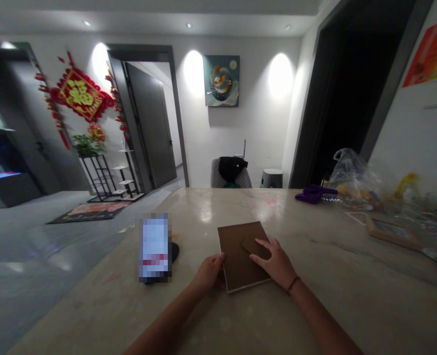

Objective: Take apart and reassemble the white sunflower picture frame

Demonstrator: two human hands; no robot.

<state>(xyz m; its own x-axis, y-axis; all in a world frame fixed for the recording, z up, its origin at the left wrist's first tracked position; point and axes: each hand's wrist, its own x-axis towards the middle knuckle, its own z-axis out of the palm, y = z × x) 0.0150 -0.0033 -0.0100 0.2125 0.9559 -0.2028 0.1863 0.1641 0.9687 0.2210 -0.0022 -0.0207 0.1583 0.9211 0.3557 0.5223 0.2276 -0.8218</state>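
Note:
A picture frame [236,266] lies face down or nearly so in front of me, its brown backing board up and a thin white edge around it. A cut line in the board looks like a stand flap [248,246]. My left hand [210,272] grips the frame's left edge, thumb on top and the other fingers partly hidden beneath. Over the right part of the backing rests my right hand [276,261], fingers apart, thumb and index near the flap. A red band circles the right wrist.
A phone with a blurred screen [155,246] stands on a dark holder to the left on the marble table [203,320]. At the right are purple cloth [314,194], a clear plastic bag [353,180] and a wooden frame [392,231]. A chair [215,175] stands beyond.

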